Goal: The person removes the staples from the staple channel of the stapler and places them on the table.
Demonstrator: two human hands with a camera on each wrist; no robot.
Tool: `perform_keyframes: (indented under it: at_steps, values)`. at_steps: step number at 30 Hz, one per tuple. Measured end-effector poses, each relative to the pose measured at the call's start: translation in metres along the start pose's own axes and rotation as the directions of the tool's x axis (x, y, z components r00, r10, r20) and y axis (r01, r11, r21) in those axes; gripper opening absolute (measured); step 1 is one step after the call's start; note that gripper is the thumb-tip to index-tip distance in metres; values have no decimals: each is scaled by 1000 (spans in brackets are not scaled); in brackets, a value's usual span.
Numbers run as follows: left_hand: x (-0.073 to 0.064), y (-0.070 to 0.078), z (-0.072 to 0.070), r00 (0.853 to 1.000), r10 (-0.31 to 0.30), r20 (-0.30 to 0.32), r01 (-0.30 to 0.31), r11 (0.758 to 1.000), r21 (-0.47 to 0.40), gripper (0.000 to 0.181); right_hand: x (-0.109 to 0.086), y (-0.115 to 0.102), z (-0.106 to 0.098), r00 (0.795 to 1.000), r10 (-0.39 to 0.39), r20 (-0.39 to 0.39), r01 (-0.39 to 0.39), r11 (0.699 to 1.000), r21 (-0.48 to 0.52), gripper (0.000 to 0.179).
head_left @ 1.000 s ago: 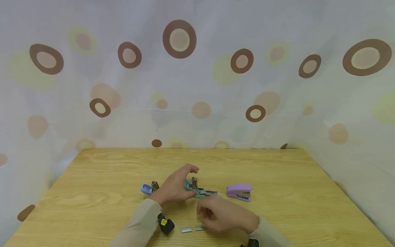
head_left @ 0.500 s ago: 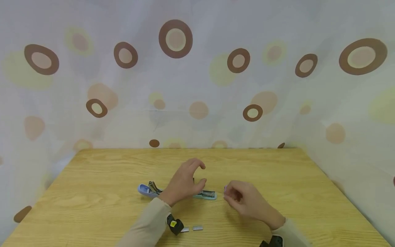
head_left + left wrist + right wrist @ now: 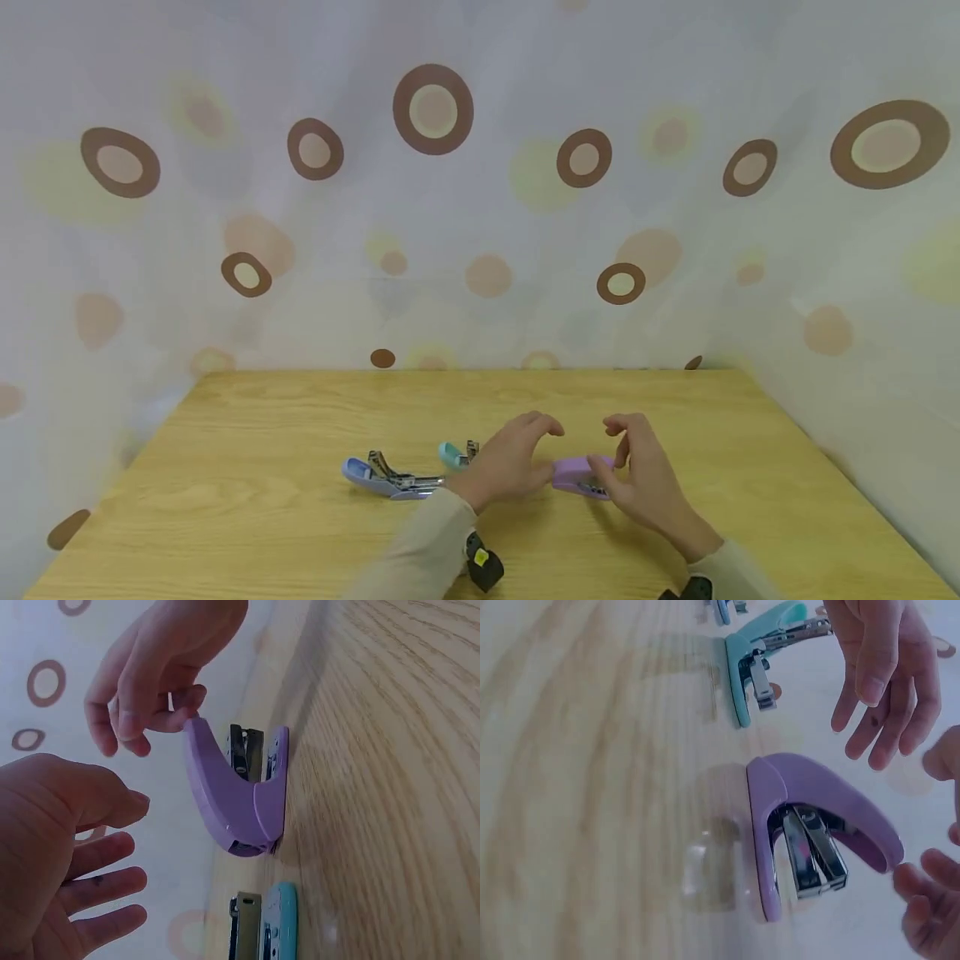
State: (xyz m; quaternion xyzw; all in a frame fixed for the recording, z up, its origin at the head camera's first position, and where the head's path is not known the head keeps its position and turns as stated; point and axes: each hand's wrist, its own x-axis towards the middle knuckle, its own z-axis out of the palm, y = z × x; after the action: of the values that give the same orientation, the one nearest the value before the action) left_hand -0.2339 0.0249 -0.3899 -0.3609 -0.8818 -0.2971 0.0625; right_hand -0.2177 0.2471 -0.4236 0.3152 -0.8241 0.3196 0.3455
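A purple stapler (image 3: pixel 573 473) stands on the table between my hands. Its cover angles up away from the metal staple channel (image 3: pixel 810 851), as the right wrist view shows. The fingertips of my right hand (image 3: pixel 651 483) touch the raised front end of that cover. My left hand (image 3: pixel 510 462) hovers beside the stapler's rear end with thumb and fingers spread, holding nothing. Behind the left wrist is a teal stapler (image 3: pixel 452 455), opened up and partly hidden. A blue stapler (image 3: pixel 367 475) lies open farther left, its metal parts raised.
The wooden table (image 3: pixel 247 450) reaches back to a patterned cloth (image 3: pixel 487 208) with brown rings. A black wrist camera (image 3: pixel 483 565) sits on the left cuff. My left forearm covers the front part of the table where staple strips lay.
My left hand has moved right, from the teal stapler to the purple one. My right hand has come from over the staple strips to the purple stapler's front end, whose cover now stands raised.
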Motion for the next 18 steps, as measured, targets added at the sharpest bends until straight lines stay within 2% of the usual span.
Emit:
perform_keyframes:
  at_steps: [4,6,8,10,12,13,15,18]
  values:
    - [7,11,7,998,-25,60,24,999,24,42,-6,2,-6,990,90,109,-87,996,-37,52]
    - [10,14,8,997,-13,76,11,999,32,42,-7,3,-9,968,141,208,-139,990,-23,51]
    - [14,15,9,996,2,93,-6,999,40,43,-8,6,-12,930,159,331,-174,985,17,47]
    - [16,15,11,994,19,111,-25,998,51,43,-9,10,-14,879,163,448,-211,976,58,43]
    - [18,15,14,991,37,128,-46,997,64,42,-11,14,-16,831,158,533,-244,965,93,38]
    - [19,15,16,990,47,136,-57,996,72,42,-11,15,-16,818,152,554,-248,963,102,34]
    - [20,16,20,987,70,143,-82,993,82,40,-12,18,-16,805,161,570,-263,959,100,27]
    - [22,17,25,985,102,137,-114,990,82,34,-13,21,-16,805,175,566,-274,957,93,19]
